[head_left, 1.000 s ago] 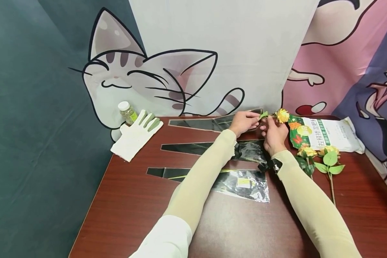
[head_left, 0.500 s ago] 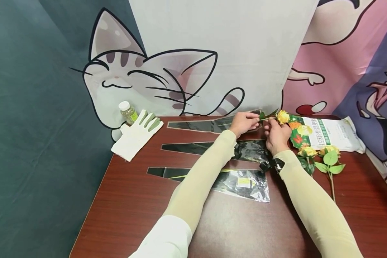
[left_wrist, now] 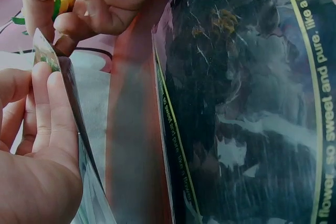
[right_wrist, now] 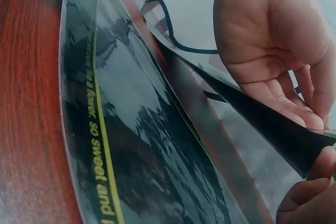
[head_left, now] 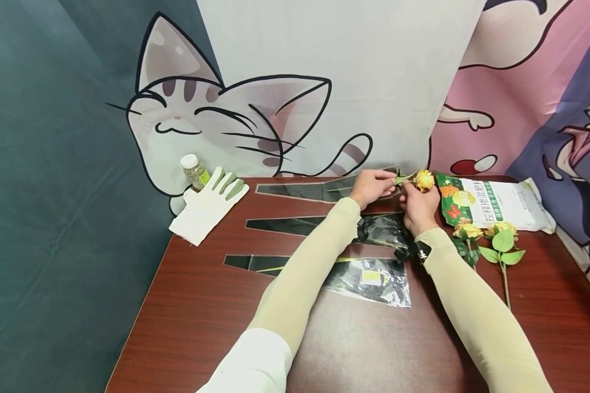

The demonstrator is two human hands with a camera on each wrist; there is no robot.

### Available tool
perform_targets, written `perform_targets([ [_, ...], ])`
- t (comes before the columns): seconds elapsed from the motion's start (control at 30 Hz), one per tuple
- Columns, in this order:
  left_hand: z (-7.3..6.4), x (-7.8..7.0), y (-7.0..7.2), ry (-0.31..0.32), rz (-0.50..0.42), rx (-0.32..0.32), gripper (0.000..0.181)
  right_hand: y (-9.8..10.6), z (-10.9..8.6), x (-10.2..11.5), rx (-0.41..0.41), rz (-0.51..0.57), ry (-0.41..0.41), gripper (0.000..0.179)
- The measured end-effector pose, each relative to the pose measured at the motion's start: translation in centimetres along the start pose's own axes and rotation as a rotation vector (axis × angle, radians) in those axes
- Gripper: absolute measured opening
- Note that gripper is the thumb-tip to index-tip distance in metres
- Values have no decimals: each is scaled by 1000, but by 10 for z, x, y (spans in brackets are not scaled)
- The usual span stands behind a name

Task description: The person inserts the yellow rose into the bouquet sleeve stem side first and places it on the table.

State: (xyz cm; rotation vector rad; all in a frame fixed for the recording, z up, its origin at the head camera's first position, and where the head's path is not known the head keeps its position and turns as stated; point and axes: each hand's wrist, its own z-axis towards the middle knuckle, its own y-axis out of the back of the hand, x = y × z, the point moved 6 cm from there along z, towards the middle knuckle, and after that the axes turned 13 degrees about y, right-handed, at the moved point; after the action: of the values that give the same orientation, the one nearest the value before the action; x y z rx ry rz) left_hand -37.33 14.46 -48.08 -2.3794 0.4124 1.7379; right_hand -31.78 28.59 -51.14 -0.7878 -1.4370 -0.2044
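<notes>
At far table edge, our left hand pinches black plastic flower sleeve; our right hand grips yellow fake rose, now lower, nearer sleeve mouth.

I see a yellow rose with green leaves, and two more yellow roses lying on the reddish-brown wood-grain surface. The sleeves are clear with black panels and a yellow-green stripe carrying pale lettering. The glove is white with grey-green fingers. The bag is white, green at one end with orange flowers. The bottle has a white cap and green label. My arm covers are beige
</notes>
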Motion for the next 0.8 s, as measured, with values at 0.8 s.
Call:
perform_targets([
  [0.8,6,1,6,27,-39,13,19,-1,-4,3,210,-116,-43,38],
])
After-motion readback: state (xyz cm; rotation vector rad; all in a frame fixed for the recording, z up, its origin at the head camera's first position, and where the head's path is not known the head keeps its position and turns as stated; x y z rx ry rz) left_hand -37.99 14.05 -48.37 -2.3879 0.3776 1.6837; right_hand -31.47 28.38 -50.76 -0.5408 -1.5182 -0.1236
